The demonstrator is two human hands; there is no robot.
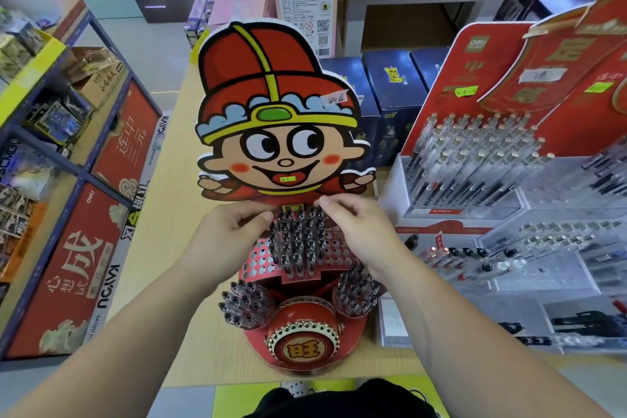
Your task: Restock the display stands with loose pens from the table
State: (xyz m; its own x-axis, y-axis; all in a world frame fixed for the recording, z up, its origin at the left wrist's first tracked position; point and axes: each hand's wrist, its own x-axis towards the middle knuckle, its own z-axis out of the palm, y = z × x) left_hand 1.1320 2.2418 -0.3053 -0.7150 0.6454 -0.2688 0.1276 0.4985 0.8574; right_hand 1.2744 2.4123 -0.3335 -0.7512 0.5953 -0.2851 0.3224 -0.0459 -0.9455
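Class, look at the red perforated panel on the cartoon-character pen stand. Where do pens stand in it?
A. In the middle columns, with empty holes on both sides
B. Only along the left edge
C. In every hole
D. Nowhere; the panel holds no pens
A: the pens stand bunched in the middle of the perforated panel, and the holes to the left and right of them show empty.

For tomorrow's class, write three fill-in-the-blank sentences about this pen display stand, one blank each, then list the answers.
1. The cartoon figure on the display stand wears a ___ hat.
2. The left hand and right hand reach the pens standing in a panel of round ___.
3. The drum at the stand's front sits between ___ clusters of pens.
Answers: red, holes, two.
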